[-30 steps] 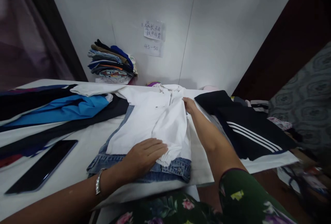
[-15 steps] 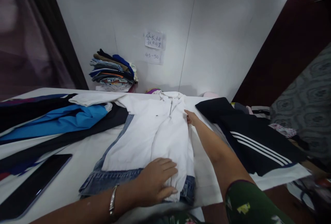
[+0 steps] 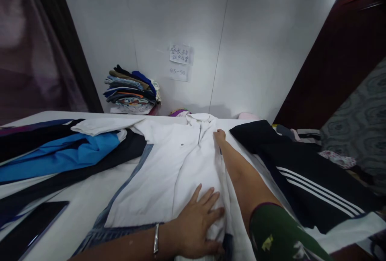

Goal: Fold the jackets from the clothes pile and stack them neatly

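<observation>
A white zip-front jacket (image 3: 159, 172) lies spread face up, its collar toward the wall and one sleeve stretched out left. Under it, a blue denim garment (image 3: 93, 235) shows along the left and lower edges. My left hand (image 3: 199, 222), a silver bangle at its wrist, rests flat on the jacket's lower right front with fingers spread. Near the collar, my right hand (image 3: 220, 136) is closed on the jacket's right edge by the shoulder. The cloth between its fingers is mostly hidden.
A black phone (image 3: 33, 229) lies at the front left. Blue and dark garments (image 3: 87, 150) cover the left side. Black clothing with white stripes (image 3: 289, 164) lies right. Folded clothes (image 3: 132, 88) are stacked by the wall, beside paper signs (image 3: 181, 62).
My left hand has shifted right and its fingers have spread on the jacket. My right hand stays at the shoulder edge, fingers now more closed. The view has tilted up slightly.
</observation>
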{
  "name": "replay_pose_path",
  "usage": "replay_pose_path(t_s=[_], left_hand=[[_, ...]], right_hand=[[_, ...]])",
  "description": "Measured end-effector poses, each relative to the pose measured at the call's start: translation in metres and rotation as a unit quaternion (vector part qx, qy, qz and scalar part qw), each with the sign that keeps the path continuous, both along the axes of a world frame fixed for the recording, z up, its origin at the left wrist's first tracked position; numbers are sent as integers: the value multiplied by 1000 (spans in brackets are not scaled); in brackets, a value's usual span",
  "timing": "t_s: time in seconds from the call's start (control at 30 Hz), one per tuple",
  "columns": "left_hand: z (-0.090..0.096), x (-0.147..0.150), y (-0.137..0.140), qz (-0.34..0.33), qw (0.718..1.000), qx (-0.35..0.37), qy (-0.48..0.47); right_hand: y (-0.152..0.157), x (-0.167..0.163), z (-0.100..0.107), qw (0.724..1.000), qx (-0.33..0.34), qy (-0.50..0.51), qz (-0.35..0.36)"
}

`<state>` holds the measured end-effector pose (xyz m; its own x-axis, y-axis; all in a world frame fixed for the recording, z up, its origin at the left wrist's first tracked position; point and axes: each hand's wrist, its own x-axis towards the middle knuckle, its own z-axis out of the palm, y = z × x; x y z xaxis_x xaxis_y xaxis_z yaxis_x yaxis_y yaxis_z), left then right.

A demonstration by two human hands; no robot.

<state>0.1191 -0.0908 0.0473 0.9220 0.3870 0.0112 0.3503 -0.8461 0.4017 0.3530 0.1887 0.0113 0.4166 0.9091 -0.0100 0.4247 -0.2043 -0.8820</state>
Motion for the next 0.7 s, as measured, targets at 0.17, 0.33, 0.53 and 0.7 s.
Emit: replay_pose_path(t_s=[0.17,0.33,0.53,0.7], left_hand=[[-30,2,9,-19,997,-68,-7],[-51,2,15,-26,994,-104,-27],[-69,5,18,-33,995,-65,-70],[-79,9,21,-23,997,-31,-67]], right_hand=[[-5,-4,-20,992,-63,-103,-33],[-4,-5,-14,983,-77,-167,-25],[-24,-29,-5,964,3,-261,58],[-19,-36,-20,918,-36,-370,141]])
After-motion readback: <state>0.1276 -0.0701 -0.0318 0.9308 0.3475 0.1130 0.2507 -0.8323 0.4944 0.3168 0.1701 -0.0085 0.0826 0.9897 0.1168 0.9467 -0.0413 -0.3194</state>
